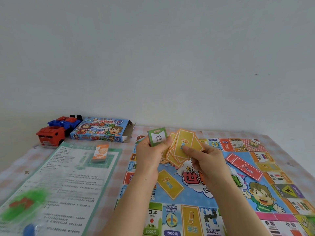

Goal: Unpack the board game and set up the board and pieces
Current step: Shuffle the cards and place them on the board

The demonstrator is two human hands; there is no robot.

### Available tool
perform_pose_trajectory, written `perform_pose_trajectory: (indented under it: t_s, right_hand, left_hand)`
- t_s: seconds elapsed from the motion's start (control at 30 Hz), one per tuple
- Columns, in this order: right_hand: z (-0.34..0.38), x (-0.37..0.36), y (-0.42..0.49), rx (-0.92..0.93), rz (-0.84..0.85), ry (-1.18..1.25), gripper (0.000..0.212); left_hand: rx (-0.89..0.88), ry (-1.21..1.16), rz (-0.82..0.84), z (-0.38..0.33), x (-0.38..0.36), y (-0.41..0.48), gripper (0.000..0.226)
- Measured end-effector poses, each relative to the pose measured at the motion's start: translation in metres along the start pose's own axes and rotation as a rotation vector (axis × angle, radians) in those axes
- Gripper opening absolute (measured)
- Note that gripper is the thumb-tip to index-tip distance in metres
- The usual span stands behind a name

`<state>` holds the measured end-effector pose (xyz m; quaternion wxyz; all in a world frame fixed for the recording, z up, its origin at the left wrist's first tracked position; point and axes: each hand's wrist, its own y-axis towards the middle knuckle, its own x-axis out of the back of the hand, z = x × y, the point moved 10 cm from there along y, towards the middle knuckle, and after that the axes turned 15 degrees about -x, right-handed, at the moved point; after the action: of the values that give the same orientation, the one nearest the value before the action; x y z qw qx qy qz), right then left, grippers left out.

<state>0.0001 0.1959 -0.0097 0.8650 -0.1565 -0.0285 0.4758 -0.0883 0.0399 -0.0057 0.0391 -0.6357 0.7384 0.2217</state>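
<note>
Board: colourful square paper game board (pixel 221 193) lies flat on the desk (pixel 119 167), which has a pink-and-white checked cover.
Left hand (pixel 150 150): closed around a thick green-backed card stack (pixel 157 137), held above the board's far edge.
Right hand (pixel 202 157): thumb and fingers pinch a fan of yellow orange-edged cards (pixel 182 147), just beside the green stack.
Loose cards: one yellow card (pixel 169 183) and red question-mark cards (pixel 243 166) lie face down on the board's centre.
Money: small orange banknote stack (pixel 100 153) rests on the green-bordered paper instruction sheet (pixel 68 181), left of the board.
Box: blue cardboard game box (pixel 100 130), end flap open, at the desk's far edge.
Other: red and blue toy truck (pixel 56 130) touching the box's left side.
</note>
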Motion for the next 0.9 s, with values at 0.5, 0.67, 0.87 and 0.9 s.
perform_pose_trajectory:
  t_s: [0.5, 0.67, 0.87, 0.9]
  right_hand:
    - [0.004, -0.008, -0.003, 0.032, 0.057, 0.030, 0.012]
    - [0.006, -0.004, -0.003, 0.044, 0.044, 0.089, 0.011]
    - [0.008, -0.008, -0.005, 0.068, 0.033, 0.062, 0.010]
    - [0.008, -0.007, -0.005, 0.072, 0.033, 0.055, 0.010]
  left_hand:
    - [0.105, -0.067, -0.019, 0.009, 0.000, -0.001, 0.008]
    - [0.096, -0.029, -0.064, 0.011, 0.006, 0.004, 0.011]
    - [0.069, 0.047, -0.085, -0.001, 0.014, 0.017, 0.016]
    - [0.043, 0.087, -0.078, -0.007, 0.017, 0.021, 0.025]
